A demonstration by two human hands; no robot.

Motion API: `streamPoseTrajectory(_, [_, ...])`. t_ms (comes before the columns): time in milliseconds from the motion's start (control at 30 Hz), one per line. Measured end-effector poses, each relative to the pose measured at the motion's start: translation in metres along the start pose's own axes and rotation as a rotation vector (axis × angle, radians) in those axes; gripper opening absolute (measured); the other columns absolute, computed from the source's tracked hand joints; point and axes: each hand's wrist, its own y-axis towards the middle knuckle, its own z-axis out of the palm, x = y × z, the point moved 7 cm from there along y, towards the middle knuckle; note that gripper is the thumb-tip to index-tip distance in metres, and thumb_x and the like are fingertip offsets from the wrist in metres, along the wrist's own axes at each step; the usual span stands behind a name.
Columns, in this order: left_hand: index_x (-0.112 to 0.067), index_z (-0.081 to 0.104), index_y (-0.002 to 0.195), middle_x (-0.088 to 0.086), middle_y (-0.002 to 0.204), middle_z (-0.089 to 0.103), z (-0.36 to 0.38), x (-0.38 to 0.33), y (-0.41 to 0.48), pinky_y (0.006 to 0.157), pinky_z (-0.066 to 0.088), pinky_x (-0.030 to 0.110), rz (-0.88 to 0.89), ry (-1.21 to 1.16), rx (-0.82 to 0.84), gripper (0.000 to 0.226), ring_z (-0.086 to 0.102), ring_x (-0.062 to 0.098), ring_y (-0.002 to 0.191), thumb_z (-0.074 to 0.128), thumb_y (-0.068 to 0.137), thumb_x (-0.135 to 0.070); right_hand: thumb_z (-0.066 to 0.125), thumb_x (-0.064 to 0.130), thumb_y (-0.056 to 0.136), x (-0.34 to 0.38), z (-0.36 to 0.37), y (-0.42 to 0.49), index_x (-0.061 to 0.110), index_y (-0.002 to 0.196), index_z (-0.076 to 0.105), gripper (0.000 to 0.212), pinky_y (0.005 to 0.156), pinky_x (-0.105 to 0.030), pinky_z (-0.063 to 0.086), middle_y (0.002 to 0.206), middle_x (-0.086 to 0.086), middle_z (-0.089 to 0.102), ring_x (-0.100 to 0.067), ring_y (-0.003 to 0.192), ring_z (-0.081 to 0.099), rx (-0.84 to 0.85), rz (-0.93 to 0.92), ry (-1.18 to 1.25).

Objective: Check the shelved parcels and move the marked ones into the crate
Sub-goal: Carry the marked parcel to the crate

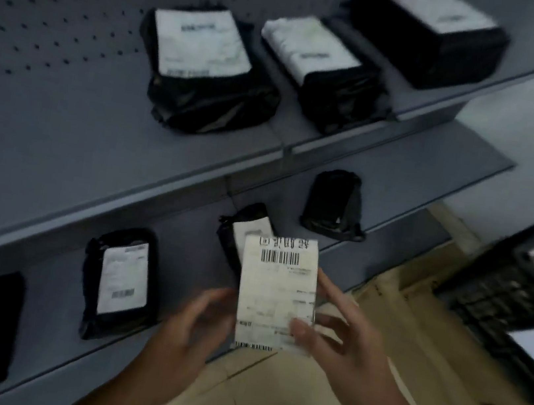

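I'm seeing left hand and right hand pinching one parcel for checking, seven waiting on shelves, crate near right, contents unclear.

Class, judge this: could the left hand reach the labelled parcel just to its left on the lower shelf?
Probably yes: nothing lies between the left hand and that shelf parcel, but the hand would first have to release the held parcel.
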Motion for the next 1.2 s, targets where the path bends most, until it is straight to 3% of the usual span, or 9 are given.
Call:
streamPoseTrajectory(100, [-0.061,0.052,0.126,-0.041,0.139,0.042,0.03,-0.028,-0.005,0.103,0.04,0.018,0.167,0.421,0.116,0.038,0.044,-0.013,0.13,0.063,0.09,-0.058,0.085,0.032,0.071,0.007,-0.043,-0.05,0.041,0.135,0.062,0.069,0.073,-0.027,0.058,0.127,0.017,0.07,-0.014,0.098,0.075,-0.282,0.068,0.031])
streamPoseTrajectory(233, [-0.055,0.04,0.139,-0.041,0.141,0.03,0.071,-0.1,-0.002,0.103,0.037,0.017,0.371,0.581,0.219,0.042,0.039,-0.013,0.129,0.05,0.098,-0.054,0.086,0.03,0.065,0.031,-0.098,-0.109,0.034,0.131,0.068,0.068,0.089,-0.045,0.059,0.126,0.008,0.072,-0.017,0.094,0.077,-0.532,0.061,0.037])
streamPoseTrajectory(400, [-0.048,0.037,0.146,-0.028,0.142,0.034,0.152,-0.168,-0.003,0.102,0.03,0.014,0.627,0.679,0.399,0.049,0.04,-0.005,0.126,0.047,0.097,-0.049,0.083,0.016,0.078,0.05,-0.165,-0.166,0.033,0.119,0.072,0.046,0.068,-0.025,0.06,0.108,0.017,0.077,-0.006,0.086,0.076,-0.75,0.049,0.121])
streamPoseTrajectory(467, [-0.049,0.036,0.145,-0.03,0.141,0.034,0.184,-0.186,0.001,0.102,0.029,0.013,0.675,0.712,0.449,0.051,0.041,-0.006,0.127,0.047,0.096,-0.051,0.083,0.019,0.08,0.054,-0.193,-0.184,0.034,0.119,0.072,0.043,0.062,-0.018,0.058,0.101,0.021,0.077,-0.002,0.085,0.075,-0.81,0.035,0.14])
streamPoseTrajectory(567, [-0.05,0.04,0.14,-0.029,0.134,0.042,0.235,-0.216,0.01,0.099,0.045,0.027,0.743,0.755,0.502,0.05,0.056,0.004,0.117,0.049,0.091,-0.054,0.084,0.036,0.069,0.054,-0.234,-0.208,0.037,0.116,0.074,0.048,0.064,-0.014,0.054,0.1,0.015,0.077,-0.008,0.096,0.071,-0.918,0.004,0.166])
streamPoseTrajectory(667, [-0.047,0.042,0.141,-0.027,0.134,0.044,0.287,-0.25,0.011,0.101,0.043,0.027,0.831,0.805,0.53,0.05,0.054,0.005,0.116,0.044,0.092,-0.057,0.083,0.045,0.062,0.048,-0.272,-0.222,0.039,0.114,0.075,0.053,0.08,-0.029,0.057,0.109,0.01,0.078,-0.013,0.108,0.07,-1.003,-0.002,0.207])
streamPoseTrajectory(933, [-0.048,0.038,0.144,-0.033,0.133,0.035,0.389,-0.292,0.032,0.105,0.032,0.019,0.833,0.781,0.587,0.045,0.042,0.0,0.122,0.048,0.1,-0.052,0.08,0.052,0.069,0.033,-0.365,-0.212,0.038,0.125,0.07,0.059,0.098,-0.049,0.057,0.122,0.012,0.072,-0.012,0.106,0.07,-1.063,0.029,0.286])
streamPoseTrajectory(1067, [-0.047,0.038,0.144,-0.033,0.132,0.034,0.427,-0.31,0.068,0.115,0.029,0.023,0.856,0.81,0.604,0.044,0.036,-0.006,0.124,0.047,0.101,-0.051,0.077,0.042,0.084,0.029,-0.41,-0.183,0.03,0.13,0.067,0.048,0.095,-0.041,0.056,0.122,0.01,0.069,-0.006,0.101,0.068,-1.118,0.036,0.246])
streamPoseTrajectory(1200, [-0.046,0.037,0.144,-0.034,0.133,0.03,0.468,-0.327,0.122,0.119,0.024,0.022,0.884,0.834,0.636,0.043,0.03,-0.007,0.128,0.047,0.103,-0.049,0.081,0.037,0.083,0.012,-0.447,-0.143,0.027,0.118,0.071,0.038,0.085,-0.027,0.056,0.109,0.009,0.074,0.002,0.097,0.067,-1.211,0.087,0.21])
